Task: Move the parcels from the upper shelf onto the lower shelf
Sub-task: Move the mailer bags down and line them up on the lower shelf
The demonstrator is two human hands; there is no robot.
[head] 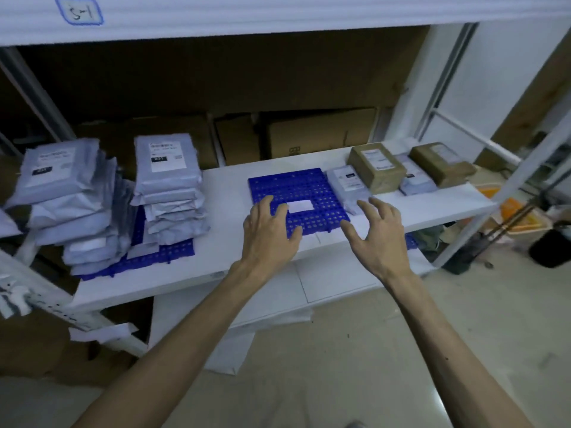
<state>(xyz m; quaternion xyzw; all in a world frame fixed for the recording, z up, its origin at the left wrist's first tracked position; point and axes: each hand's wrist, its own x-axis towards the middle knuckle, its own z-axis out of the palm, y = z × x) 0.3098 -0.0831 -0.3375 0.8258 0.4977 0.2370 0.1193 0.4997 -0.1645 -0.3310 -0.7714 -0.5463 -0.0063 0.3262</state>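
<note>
The white lower shelf [222, 211] carries a blue perforated mat [293, 186] with a small white label on it. My left hand [268, 233] hovers over the mat's near edge, fingers spread and empty. My right hand [378, 236] is open just right of the mat, holding nothing. Two tall stacks of grey poly-mailer parcels stand at the left, one [65, 199] at the edge and one [170, 186] beside it, on another blue mat [160, 254]. Right of the middle mat lie a flat grey parcel [344, 182], a brown boxed parcel [375, 166] and a second brown parcel [441, 163].
The upper shelf's white front edge [278, 17] runs across the top with a handwritten tag. Cardboard boxes [318, 134] line the back of the lower shelf. White rack posts [494, 205] stand at the right, with orange items and a black bin [553, 245] on the floor.
</note>
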